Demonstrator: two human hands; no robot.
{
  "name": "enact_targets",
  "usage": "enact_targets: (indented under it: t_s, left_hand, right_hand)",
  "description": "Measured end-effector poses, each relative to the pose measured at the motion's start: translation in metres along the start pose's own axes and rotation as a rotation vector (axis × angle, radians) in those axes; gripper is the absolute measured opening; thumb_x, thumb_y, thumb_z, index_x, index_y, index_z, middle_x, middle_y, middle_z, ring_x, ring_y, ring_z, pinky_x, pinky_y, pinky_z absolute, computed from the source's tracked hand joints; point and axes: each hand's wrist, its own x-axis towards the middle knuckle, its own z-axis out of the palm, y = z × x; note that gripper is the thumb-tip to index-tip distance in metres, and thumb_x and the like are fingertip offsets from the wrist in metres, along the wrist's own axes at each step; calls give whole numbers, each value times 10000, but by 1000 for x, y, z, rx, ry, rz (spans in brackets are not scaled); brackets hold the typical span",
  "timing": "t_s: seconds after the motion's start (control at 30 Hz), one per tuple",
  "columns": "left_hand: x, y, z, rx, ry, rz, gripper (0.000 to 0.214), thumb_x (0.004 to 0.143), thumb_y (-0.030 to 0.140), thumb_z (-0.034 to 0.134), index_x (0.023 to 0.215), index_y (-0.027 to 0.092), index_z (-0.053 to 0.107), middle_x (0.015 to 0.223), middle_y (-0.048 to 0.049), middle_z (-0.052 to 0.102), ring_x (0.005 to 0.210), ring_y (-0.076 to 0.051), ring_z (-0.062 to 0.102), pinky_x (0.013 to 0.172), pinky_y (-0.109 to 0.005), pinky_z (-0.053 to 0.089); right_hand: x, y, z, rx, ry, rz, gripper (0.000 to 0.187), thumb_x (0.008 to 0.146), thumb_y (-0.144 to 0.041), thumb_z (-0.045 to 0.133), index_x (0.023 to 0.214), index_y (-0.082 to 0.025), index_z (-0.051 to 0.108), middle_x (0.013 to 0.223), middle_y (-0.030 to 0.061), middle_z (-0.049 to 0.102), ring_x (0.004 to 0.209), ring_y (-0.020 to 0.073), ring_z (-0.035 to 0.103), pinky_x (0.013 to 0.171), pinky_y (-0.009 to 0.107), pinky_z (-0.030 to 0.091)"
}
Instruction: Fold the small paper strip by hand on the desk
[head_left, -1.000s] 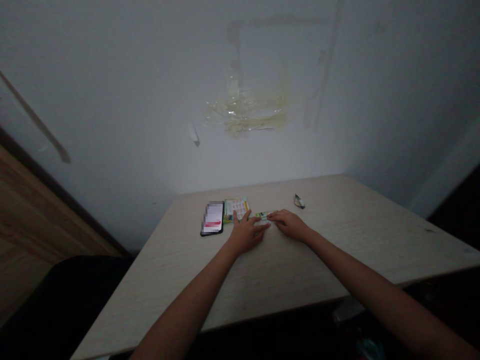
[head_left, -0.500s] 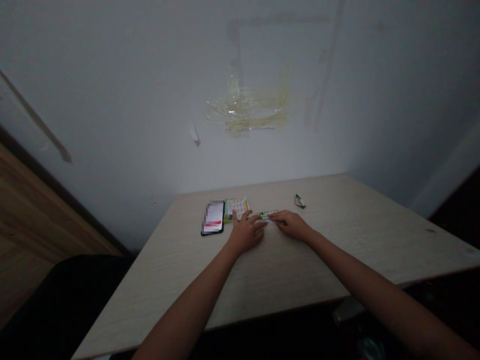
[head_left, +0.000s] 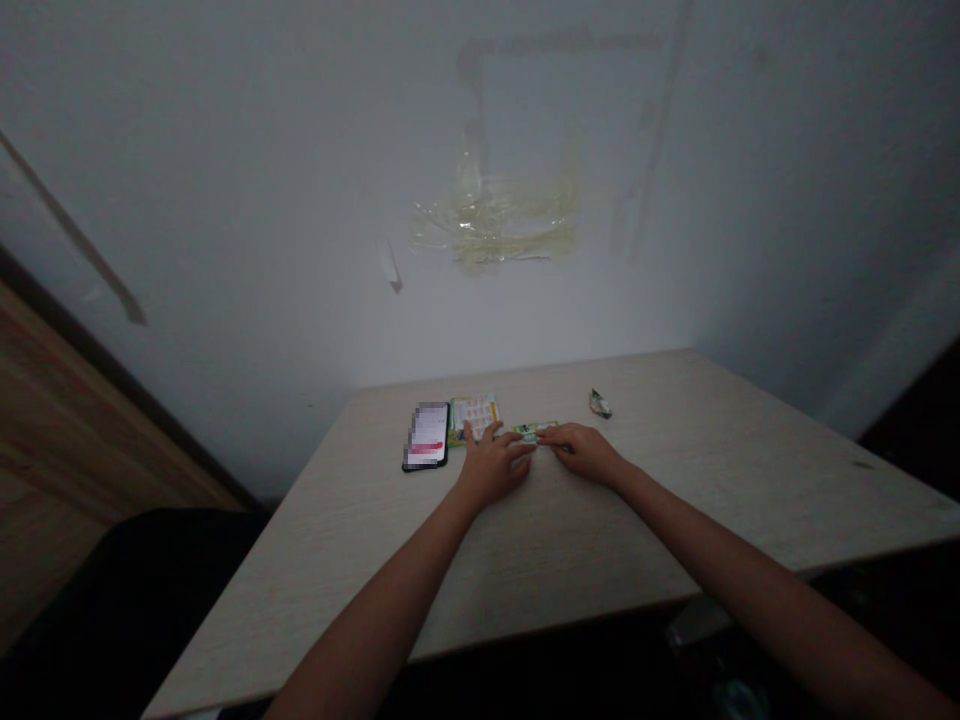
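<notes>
A narrow piece of green and white printed paper (head_left: 531, 429) lies on the table between my hands. My left hand (head_left: 493, 467) rests with its fingers spread. Some of its fingertips reach the lower edge of a colourful printed sheet or booklet (head_left: 478, 410), while others lie at the near edge of the green paper. From the other side, my right hand (head_left: 583, 452) has its fingers held together on the right part of that paper, partly covering it. Whether the paper is folded is too small to make out.
A phone (head_left: 427, 436) with its screen lit lies left of the printed sheet. Behind my right hand is a small crumpled wrapper (head_left: 600, 404). The pale table (head_left: 540, 560) meets a wall (head_left: 300, 250) with old yellowed tape (head_left: 517, 240) on it.
My right fingers have shifted very slightly on the green paper, and a little more of its printed face shows. My left hand stays nearly where it was.
</notes>
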Motion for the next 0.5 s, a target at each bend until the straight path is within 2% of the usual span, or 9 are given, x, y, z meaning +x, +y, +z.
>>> enact_targets:
  t_s: [0.3,0.5]
  left_hand:
    - [0,-5,5,15,-45,-7,327,918,495,504,1237,512,574,1367,28,552,1356,-362,333,1021,-825,48]
    - [-1,-3,3,15,-50,14,330,933,501,474,1252,520,556,1384,27,528,1365,-358,317,1010,-832,60]
  right_hand:
    - [1,-1,0,-4,20,5,354,844,-131,531,1098,-291,720,1197,9,698,1122,196,637,1019,402,473]
    - [1,-1,0,-7,15,11,368,847,-131,523,1131,-278,704,1193,10,701,1114,198,636,1009,389,476]
